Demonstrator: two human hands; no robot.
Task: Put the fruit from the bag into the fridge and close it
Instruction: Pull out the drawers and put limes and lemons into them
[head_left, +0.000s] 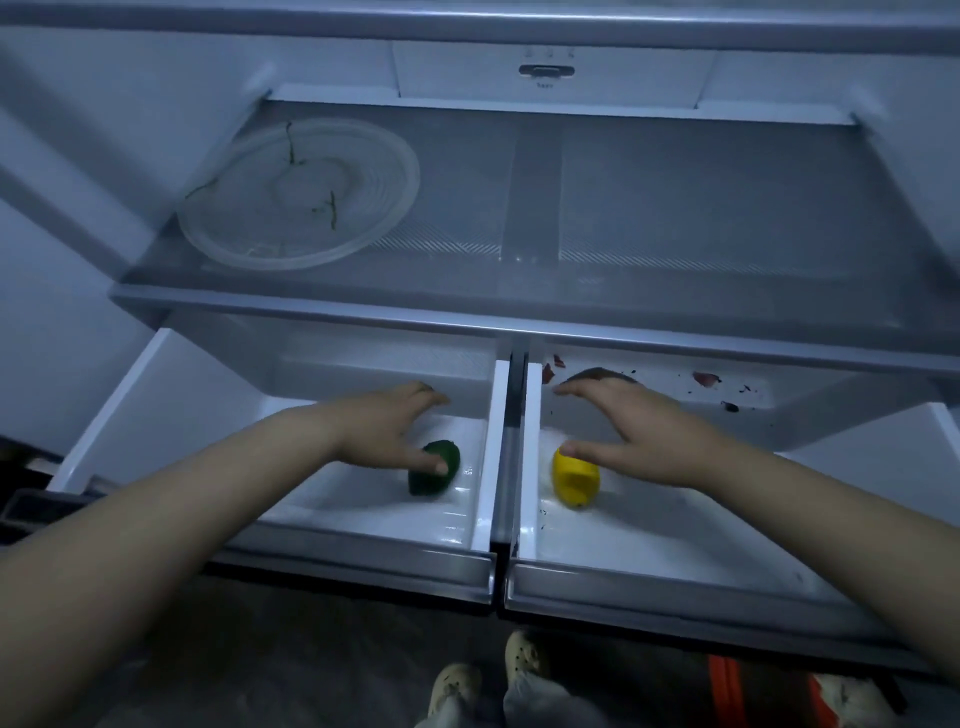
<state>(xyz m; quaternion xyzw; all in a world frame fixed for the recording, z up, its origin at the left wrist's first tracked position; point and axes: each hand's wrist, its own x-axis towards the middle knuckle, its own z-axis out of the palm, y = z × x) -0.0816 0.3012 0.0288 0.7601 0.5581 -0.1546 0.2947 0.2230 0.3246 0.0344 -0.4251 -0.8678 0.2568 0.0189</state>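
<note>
Two white fridge drawers are pulled out side by side. A dark green fruit (434, 475) lies in the left drawer (363, 558), and a yellow fruit (575, 480) lies in the right drawer (675, 587). My left hand (387, 434) reaches into the left drawer with spread fingers, its thumb over the green fruit. My right hand (631, 428) hovers in the right drawer, fingers straight, thumb tip at the yellow fruit's top. Neither hand grips anything.
Above the drawers runs a glass shelf (675, 218) carrying a clear round plate (298, 195) with green scraps. Red and dark crumbs (706, 379) litter the back of the right drawer. An orange and white bag (789, 696) and my shoes (488, 675) are on the floor below.
</note>
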